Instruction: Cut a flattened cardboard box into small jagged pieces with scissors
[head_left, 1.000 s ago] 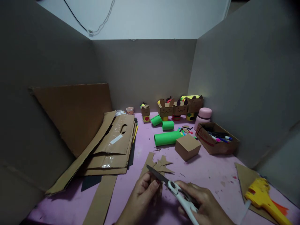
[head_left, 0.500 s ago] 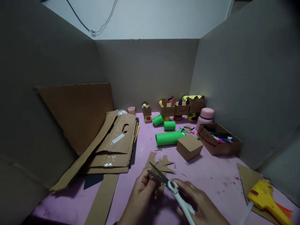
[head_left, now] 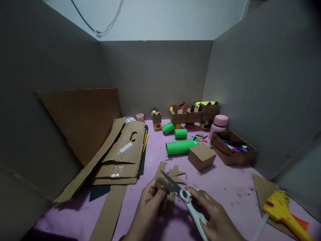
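My right hand (head_left: 209, 211) is closed around the white handles of a pair of scissors (head_left: 185, 195), whose dark blades are parted and point up and left. Between thumb and fingers, my left hand (head_left: 151, 201) pinches a small brown cardboard piece (head_left: 161, 182) beside the blades. Part of that piece is hidden by the fingers and the blades. Just beyond the hands lie cut cardboard scraps (head_left: 177, 172) on the pink table. A closed cardboard box (head_left: 202, 156) sits past my right hand, touching or close to a long green tube (head_left: 179, 147).
Flattened cardboard (head_left: 122, 147) is stacked at the left, with a cardboard strip (head_left: 109, 212) in front. At the right are a yellow glue gun (head_left: 282, 211), a box of pens (head_left: 233, 149) and a pink bottle (head_left: 218, 124). Cardboard animal figures (head_left: 178, 116) stand along the back.
The scissors and both hands have shifted only slightly, with the blades still around the small cardboard piece. The whole view has moved a little.
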Demonstrator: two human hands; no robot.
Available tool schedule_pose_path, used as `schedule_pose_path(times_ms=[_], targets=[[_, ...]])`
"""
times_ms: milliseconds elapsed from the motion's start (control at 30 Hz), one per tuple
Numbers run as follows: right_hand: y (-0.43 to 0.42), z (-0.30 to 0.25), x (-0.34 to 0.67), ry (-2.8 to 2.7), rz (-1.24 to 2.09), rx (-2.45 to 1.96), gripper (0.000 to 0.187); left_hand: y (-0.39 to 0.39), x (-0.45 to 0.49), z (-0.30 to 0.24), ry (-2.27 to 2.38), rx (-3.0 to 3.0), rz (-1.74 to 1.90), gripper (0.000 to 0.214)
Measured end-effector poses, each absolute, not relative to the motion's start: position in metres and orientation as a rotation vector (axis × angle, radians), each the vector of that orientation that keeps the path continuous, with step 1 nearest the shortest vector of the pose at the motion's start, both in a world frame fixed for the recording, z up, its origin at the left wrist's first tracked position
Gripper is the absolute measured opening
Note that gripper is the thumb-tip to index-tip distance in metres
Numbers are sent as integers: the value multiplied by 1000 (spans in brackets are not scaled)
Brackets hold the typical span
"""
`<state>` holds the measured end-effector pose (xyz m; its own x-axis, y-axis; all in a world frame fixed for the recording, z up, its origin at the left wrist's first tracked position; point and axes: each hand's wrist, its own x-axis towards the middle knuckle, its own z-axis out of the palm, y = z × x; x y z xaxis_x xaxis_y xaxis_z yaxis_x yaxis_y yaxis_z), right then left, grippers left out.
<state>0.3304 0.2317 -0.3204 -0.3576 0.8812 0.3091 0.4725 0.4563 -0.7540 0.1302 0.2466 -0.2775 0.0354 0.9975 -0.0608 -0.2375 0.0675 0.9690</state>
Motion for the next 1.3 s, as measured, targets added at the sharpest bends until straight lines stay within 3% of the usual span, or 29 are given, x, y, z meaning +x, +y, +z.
schedule_pose_path(times_ms=[167,367,567,833,1033,1300], targets=[[234,-314,329,-1776,857,-1153,54,245,133,-273,979,920,1267,30],[235,-313,327,-1646,968,-1189,54,240,136,-272,866,708,1225,42],[233,-314,323,-1667,1011,-1138,56,240,139,-274,714,494,1167,31],[229,-310,325,-1695,1037,-1102,56,237,149,-273,1093,730,1307,41],[229,-310,323,-1664,1124,-1128,56,230,150,-276,1306,995,1310,31],[226,-309,319,-1688,1166,-1106,55,222,145,-279,1162,900,1389,25]])
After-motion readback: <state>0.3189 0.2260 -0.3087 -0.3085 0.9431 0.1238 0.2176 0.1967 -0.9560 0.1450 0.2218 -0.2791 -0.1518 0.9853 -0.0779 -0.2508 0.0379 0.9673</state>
